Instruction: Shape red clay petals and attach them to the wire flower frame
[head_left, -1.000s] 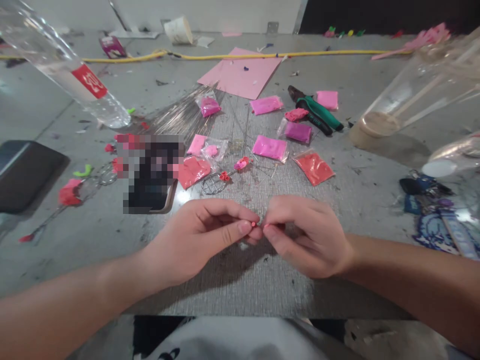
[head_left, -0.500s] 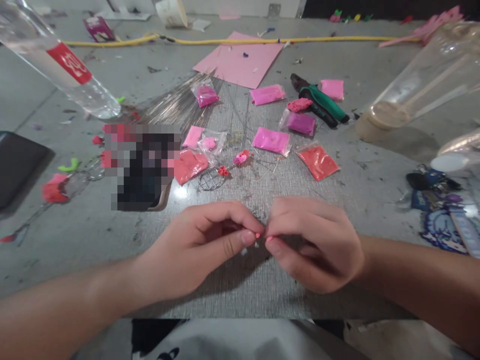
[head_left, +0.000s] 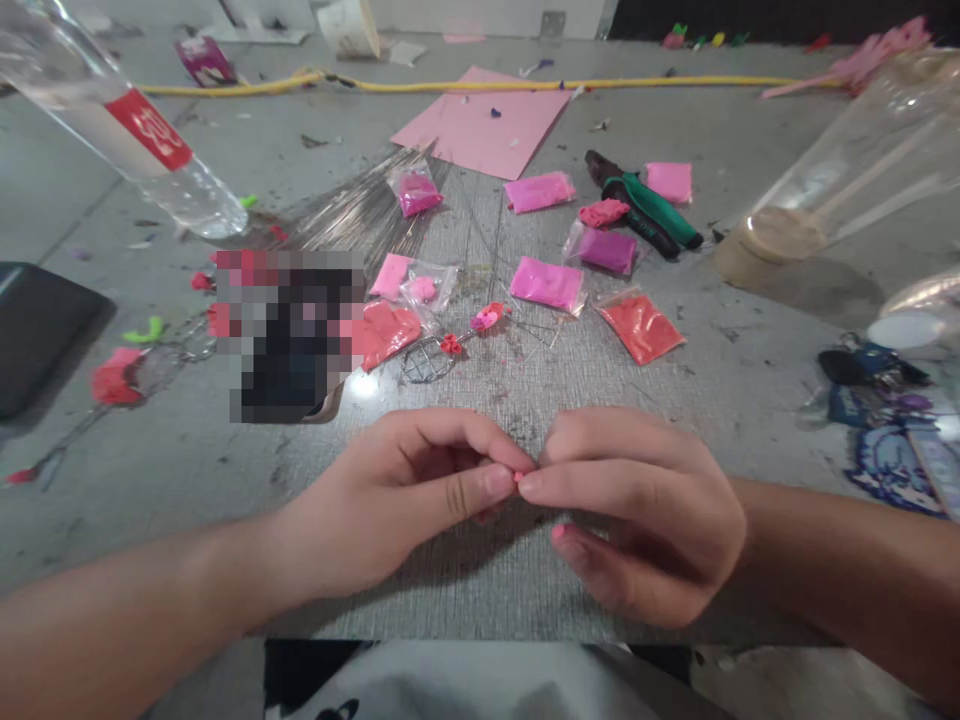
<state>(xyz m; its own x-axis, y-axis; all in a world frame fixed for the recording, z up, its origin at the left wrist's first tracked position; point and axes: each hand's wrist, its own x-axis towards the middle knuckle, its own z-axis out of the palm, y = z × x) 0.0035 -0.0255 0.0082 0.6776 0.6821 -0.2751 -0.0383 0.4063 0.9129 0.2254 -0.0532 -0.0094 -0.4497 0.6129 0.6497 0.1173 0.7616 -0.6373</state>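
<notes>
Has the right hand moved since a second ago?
Yes: the right hand has drawn toward the person's body, farther from the red packet beyond it.

One left hand (head_left: 394, 510), one right hand (head_left: 671, 490): two together. Small pink bits (head_left: 519, 478) at hands: two. Filled packets (head_left: 546, 285): eight, maybe nine, because pink packet (head_left: 391, 275) and clear bag (head_left: 444, 284) overlap, cannot tell. Among them, red packets (head_left: 643, 328): two. Pliers (head_left: 649, 205): one pair. Phone (head_left: 296, 385): one. Pink paper sheet (head_left: 491, 135): one. Red-labelled bottle (head_left: 150, 130): one. Yellow cable (head_left: 487, 86): one. Thin wires (head_left: 360, 210): many, not countable.
</notes>
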